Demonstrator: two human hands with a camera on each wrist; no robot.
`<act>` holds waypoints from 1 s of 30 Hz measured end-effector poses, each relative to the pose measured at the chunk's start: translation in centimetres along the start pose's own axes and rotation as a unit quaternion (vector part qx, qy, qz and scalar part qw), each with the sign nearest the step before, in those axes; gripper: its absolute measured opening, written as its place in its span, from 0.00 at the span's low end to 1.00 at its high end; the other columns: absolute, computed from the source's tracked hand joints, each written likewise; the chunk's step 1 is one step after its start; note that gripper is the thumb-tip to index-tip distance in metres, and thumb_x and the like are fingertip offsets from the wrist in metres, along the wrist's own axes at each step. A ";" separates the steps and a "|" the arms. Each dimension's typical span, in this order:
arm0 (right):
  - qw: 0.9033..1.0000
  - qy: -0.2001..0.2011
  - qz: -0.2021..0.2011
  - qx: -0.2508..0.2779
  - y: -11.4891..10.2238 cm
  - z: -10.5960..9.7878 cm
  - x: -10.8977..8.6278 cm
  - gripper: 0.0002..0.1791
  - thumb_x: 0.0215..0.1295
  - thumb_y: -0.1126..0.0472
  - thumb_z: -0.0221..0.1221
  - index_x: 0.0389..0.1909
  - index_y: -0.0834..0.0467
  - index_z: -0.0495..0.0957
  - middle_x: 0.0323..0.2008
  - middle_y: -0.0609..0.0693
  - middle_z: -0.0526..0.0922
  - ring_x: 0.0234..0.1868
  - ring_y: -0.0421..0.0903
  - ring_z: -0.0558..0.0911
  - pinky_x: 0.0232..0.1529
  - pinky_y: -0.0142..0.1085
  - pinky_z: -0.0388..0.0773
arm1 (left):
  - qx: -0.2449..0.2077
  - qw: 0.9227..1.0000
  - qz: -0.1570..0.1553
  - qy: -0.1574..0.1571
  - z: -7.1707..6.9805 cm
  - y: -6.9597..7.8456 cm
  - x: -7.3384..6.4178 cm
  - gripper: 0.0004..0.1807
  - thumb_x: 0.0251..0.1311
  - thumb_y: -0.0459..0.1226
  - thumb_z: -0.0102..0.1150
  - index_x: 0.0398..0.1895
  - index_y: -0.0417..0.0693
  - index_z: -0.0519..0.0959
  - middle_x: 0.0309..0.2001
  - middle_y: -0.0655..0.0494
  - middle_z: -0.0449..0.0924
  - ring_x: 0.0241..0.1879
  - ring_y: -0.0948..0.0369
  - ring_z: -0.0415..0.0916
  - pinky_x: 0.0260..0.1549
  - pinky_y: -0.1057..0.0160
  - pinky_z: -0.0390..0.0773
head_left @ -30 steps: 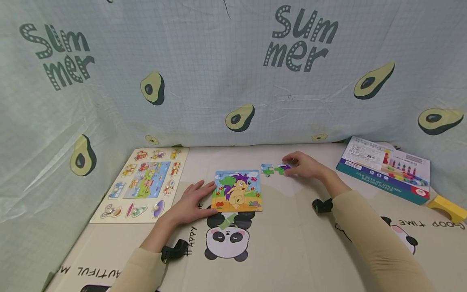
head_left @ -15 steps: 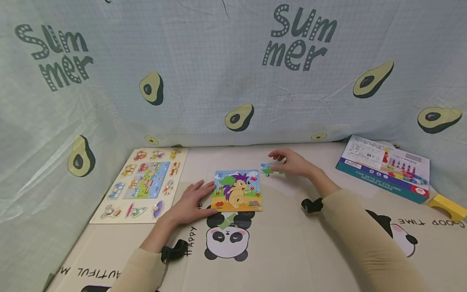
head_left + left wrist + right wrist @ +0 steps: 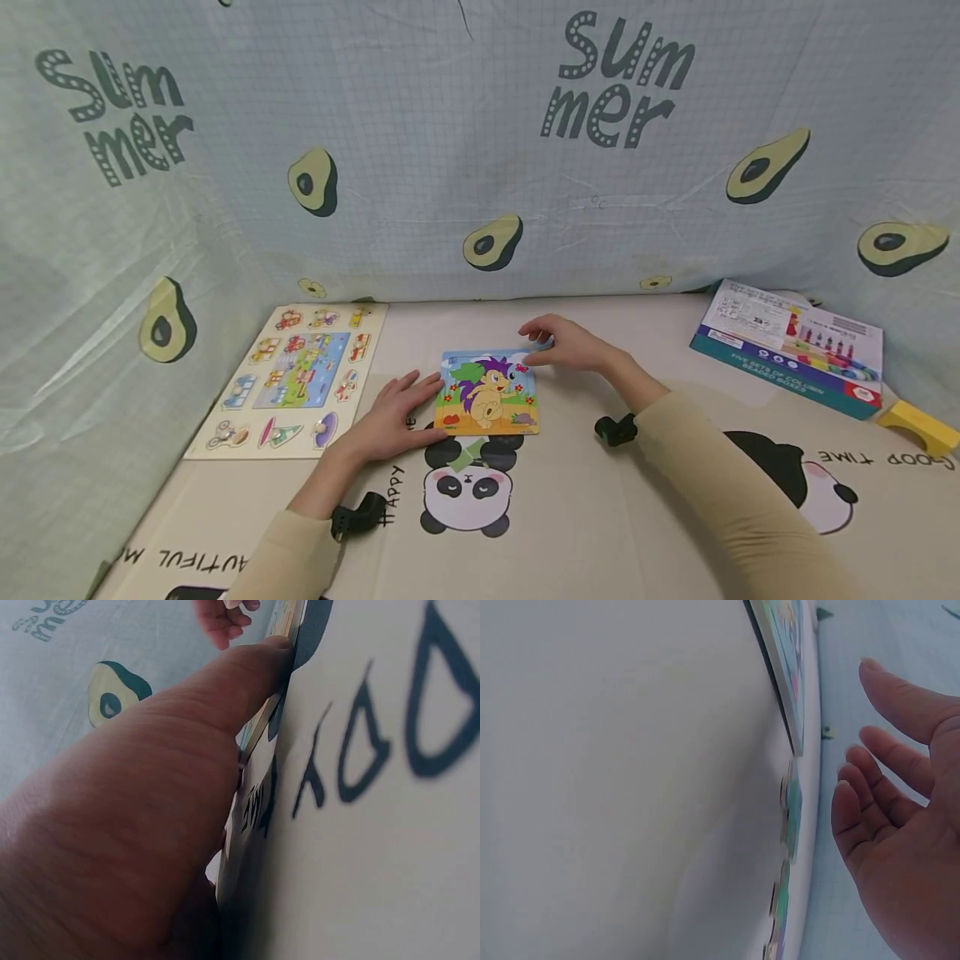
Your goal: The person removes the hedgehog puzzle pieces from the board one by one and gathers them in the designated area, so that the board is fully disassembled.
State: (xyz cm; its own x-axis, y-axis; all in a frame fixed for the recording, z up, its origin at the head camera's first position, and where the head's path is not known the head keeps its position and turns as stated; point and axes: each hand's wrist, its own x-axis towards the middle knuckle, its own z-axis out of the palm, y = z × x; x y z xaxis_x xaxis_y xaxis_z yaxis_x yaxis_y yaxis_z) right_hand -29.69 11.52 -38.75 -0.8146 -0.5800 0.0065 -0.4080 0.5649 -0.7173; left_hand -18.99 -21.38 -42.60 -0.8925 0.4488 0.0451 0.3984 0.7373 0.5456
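Observation:
A square hedgehog jigsaw puzzle [image 3: 491, 400] lies flat in the middle of the table, its picture in purple, tan, green and blue. My left hand [image 3: 390, 419] rests beside it, with fingertips and thumb at its left edge; in the left wrist view the thumb [image 3: 259, 664] reaches the board's side. Over the upper right corner hovers my right hand [image 3: 570, 343], fingers loosely bent and nothing between thumb and fingers. Below that hand, in the right wrist view, loose puzzle pieces [image 3: 793, 817] lie on the cloth near the puzzle's corner; the head view mostly hides them behind the hand.
A peg puzzle board [image 3: 300, 392] with vehicle pictures lies at the left. At the right are a box of beads [image 3: 787, 346] and a yellow arch block [image 3: 921, 427]. The patterned tablecloth [image 3: 570, 500] meets a hanging avocado-print sheet [image 3: 405, 167] at the back.
My right hand has left the loose pieces on the right and moved leftward to the puzzle's upper right corner. The left hand and the puzzle stay in place.

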 end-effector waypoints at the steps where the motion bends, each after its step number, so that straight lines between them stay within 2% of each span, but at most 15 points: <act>1: 1.000 -0.002 -0.003 -0.002 -0.2 0.1 0.1 0.29 0.63 0.59 0.70 0.63 0.66 0.75 0.52 0.58 0.77 0.52 0.54 0.74 0.56 0.45 0.76 | 0.000 1.000 0.001 0.000 0.0 0.0 0.0 0.44 0.58 0.55 0.69 0.75 0.46 0.67 0.76 0.52 0.60 0.78 0.43 0.43 0.73 0.40 0.39; 9: 1.000 -0.016 -0.009 -0.020 -1.1 1.0 0.8 0.29 0.63 0.59 0.70 0.62 0.66 0.75 0.52 0.58 0.77 0.52 0.53 0.74 0.56 0.44 0.76 | -0.002 1.000 -0.006 -0.004 0.1 0.1 -0.1 0.45 0.58 0.55 0.69 0.75 0.47 0.67 0.77 0.52 0.59 0.78 0.44 0.42 0.73 0.40 0.38; 16: 0.999 -0.025 0.013 -0.042 -1.4 1.8 0.9 0.28 0.63 0.58 0.70 0.61 0.64 0.76 0.52 0.55 0.77 0.53 0.52 0.74 0.59 0.44 0.75 | -0.004 1.000 -0.008 -0.004 0.0 0.2 -0.1 0.45 0.58 0.55 0.70 0.75 0.47 0.66 0.77 0.53 0.59 0.78 0.44 0.42 0.73 0.41 0.38; 25: 0.993 -0.036 0.014 -0.109 -1.1 2.6 1.1 0.26 0.62 0.56 0.71 0.58 0.63 0.78 0.52 0.54 0.75 0.53 0.51 0.74 0.62 0.43 0.73 | -0.004 1.000 -0.005 -0.005 0.1 0.2 0.0 0.45 0.59 0.55 0.69 0.75 0.46 0.66 0.76 0.52 0.60 0.78 0.43 0.42 0.73 0.40 0.38; 30: 0.991 -0.040 0.017 -0.126 -1.4 2.8 1.1 0.26 0.63 0.55 0.71 0.57 0.64 0.78 0.53 0.56 0.75 0.54 0.52 0.73 0.63 0.45 0.72 | -0.008 1.000 -0.006 -0.003 0.0 0.3 -0.1 0.44 0.58 0.55 0.69 0.75 0.46 0.67 0.76 0.52 0.60 0.78 0.43 0.42 0.73 0.39 0.38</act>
State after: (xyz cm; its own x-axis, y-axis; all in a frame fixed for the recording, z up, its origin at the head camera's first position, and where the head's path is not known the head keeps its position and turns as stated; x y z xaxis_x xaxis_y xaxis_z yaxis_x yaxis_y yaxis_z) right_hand -28.82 8.45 -39.65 -0.7982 -0.5974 -0.0768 -0.4796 0.7075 -0.5191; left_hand -18.79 -21.17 -42.41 -0.8955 0.4439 0.0333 0.3850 0.7347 0.5586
